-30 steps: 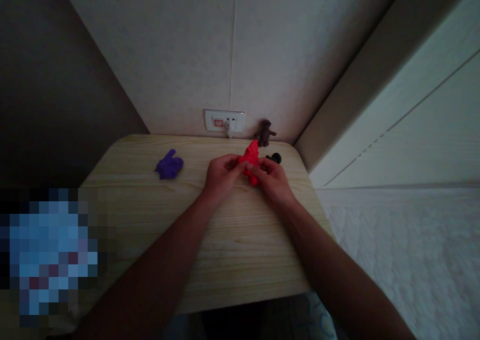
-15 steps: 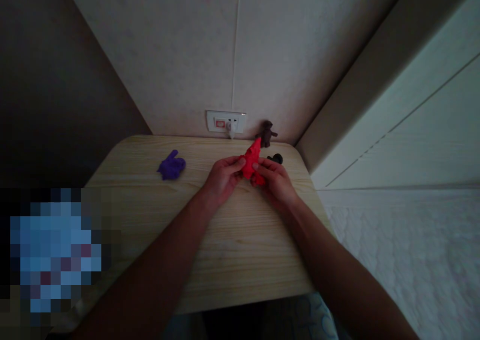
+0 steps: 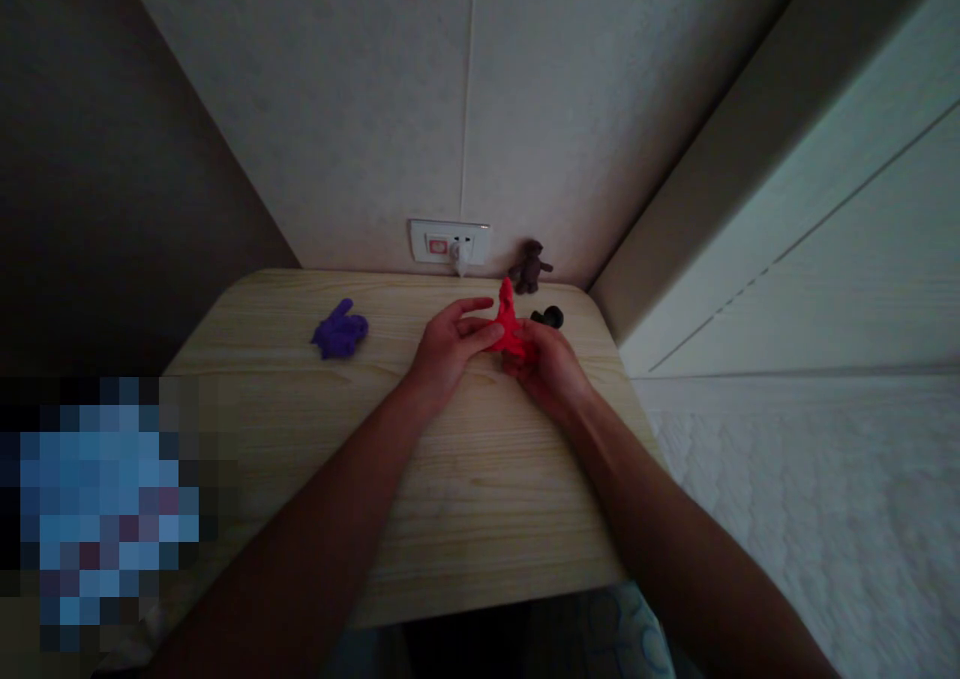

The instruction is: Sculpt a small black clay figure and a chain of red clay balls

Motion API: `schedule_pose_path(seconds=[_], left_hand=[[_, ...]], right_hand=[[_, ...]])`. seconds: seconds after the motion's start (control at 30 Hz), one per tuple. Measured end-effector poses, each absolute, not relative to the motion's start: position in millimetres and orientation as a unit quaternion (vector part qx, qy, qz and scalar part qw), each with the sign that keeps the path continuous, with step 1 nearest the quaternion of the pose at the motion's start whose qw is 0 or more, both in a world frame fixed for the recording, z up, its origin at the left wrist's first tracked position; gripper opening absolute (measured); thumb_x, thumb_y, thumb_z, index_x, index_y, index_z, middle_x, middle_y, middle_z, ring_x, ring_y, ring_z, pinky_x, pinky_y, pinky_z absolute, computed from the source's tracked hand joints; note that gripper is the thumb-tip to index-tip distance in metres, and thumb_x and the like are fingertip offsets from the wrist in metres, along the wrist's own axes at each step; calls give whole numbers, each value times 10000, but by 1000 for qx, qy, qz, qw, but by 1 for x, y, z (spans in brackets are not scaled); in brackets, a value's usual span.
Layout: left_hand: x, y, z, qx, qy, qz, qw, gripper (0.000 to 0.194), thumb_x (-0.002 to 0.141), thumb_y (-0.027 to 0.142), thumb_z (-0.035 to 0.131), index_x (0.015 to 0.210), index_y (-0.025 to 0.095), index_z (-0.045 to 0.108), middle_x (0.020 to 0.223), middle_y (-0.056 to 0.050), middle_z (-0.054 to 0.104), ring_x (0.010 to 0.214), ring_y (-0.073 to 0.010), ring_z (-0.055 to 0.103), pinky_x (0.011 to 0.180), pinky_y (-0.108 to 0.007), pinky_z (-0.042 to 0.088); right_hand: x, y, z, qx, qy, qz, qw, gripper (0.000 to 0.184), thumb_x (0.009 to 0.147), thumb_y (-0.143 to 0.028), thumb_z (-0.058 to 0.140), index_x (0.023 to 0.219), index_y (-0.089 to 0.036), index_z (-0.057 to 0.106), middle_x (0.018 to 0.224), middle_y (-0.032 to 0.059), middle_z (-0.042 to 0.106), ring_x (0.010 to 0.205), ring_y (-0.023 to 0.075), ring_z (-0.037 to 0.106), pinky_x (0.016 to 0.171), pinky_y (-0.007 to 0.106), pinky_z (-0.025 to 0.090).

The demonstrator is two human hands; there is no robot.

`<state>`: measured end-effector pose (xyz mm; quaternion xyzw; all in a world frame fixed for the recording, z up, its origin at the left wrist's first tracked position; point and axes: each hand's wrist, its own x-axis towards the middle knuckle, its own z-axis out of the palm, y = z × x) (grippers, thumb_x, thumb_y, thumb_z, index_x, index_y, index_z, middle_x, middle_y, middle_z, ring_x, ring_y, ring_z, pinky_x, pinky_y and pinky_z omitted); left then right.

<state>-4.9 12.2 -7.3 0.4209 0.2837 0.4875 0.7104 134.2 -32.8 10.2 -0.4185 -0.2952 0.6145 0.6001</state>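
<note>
Both hands work on a lumpy red clay piece point(image 3: 508, 321) held just above the table, its narrow end pointing up. My left hand point(image 3: 454, 344) presses its thumb to the left side of the piece, while the index finger stretches out apart from it. Wrapped round the lower right side of the clay is my right hand point(image 3: 551, 364), and its fingers hide part of it. Just beyond the right hand lies a small black object point(image 3: 553, 316).
A purple lumpy figure point(image 3: 341, 331) lies at the table's left. A dark brown bear-like figure point(image 3: 530, 266) stands at the back by the wall. Behind the wooden table point(image 3: 450, 519) is a wall socket point(image 3: 448, 243) with a plug in it. A pale cabinet point(image 3: 810, 219) borders the right.
The red clay has turned, so its upright end looks narrower. My left index finger has lifted off it, and my right hand has closed further round its lower side.
</note>
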Motion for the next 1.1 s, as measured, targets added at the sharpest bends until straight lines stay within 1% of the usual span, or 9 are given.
schedule_pose_path(seconds=[0.1, 0.23, 0.3, 0.4, 0.5, 0.63, 0.77, 0.93, 1.1], left_hand=[[-8, 11, -6, 445, 257, 465, 721, 736, 656, 203, 911, 1338, 222, 636, 856, 4, 744, 789, -140, 695, 821, -298, 530], [-11, 10, -7, 488, 207, 464, 710, 909, 578, 118, 943, 1396, 335, 613, 1245, -22, 702, 1023, -159, 692, 922, -306, 540], [-11, 10, -6, 508, 182, 437, 720, 834, 580, 129, 954, 1339, 305, 658, 1281, -50, 701, 1092, -200, 691, 976, -355, 541], [-9, 9, -4, 514, 197, 439, 710, 491, 614, 225, 968, 1048, 194, 742, 1065, -67, 761, 1028, -223, 717, 983, -396, 545], [-5, 10, -5, 491, 250, 497, 671, 393, 585, 313, 990, 830, 166, 720, 916, -44, 763, 901, -193, 722, 925, -365, 560], [-5, 13, -7, 452, 287, 540, 649, 411, 551, 298, 999, 814, 163, 713, 821, -12, 741, 785, -150, 693, 831, -312, 558], [-7, 16, -7, 391, 285, 566, 667, 399, 549, 239, 976, 812, 177, 682, 844, -14, 752, 827, -162, 709, 872, -342, 572], [-6, 18, -7, 382, 275, 581, 664, 389, 547, 157, 927, 819, 182, 649, 877, -16, 758, 886, -167, 717, 946, -360, 555], [-7, 16, -8, 462, 304, 558, 619, 421, 545, 104, 886, 908, 171, 683, 1000, -38, 755, 944, -172, 703, 928, -316, 537]], right_hand=[[136, -33, 15, -388, -239, 685, 568, 58, 644, -204, 594, 699, -184, 594, 532, -52, 494, 436, 76, 337, 405, 201, 332], [140, -35, 16, -386, -234, 731, 512, 80, 597, -235, 541, 673, -214, 536, 464, -67, 441, 380, 78, 208, 329, 208, 250], [143, -36, 16, -387, -242, 745, 486, 92, 616, -250, 538, 704, -223, 530, 469, -75, 445, 377, 77, 151, 311, 211, 217], [144, -36, 15, -386, -240, 748, 483, 77, 673, -290, 545, 706, -235, 503, 478, -86, 414, 380, 75, 127, 313, 215, 192], [141, -35, 14, -397, -234, 736, 496, 197, 737, -406, 599, 695, -248, 489, 466, -104, 338, 374, 75, 159, 326, 223, 192], [134, -34, 10, -419, -260, 684, 538, 296, 730, -510, 654, 827, -235, 600, 552, -49, 554, 395, 100, 332, 360, 247, 299], [132, -34, 5, -451, -326, 579, 596, 275, 738, -462, 733, 845, -219, 662, 685, 6, 693, 481, 122, 488, 438, 268, 415], [134, -34, 2, -468, -386, 491, 625, 282, 800, -468, 780, 927, -217, 760, 758, 9, 713, 564, 121, 529, 520, 264, 458], [138, -32, -2, -475, -412, 440, 641, 215, 768, -281, 749, 981, -251, 767, 821, -12, 719, 640, 130, 575, 608, 278, 488]])
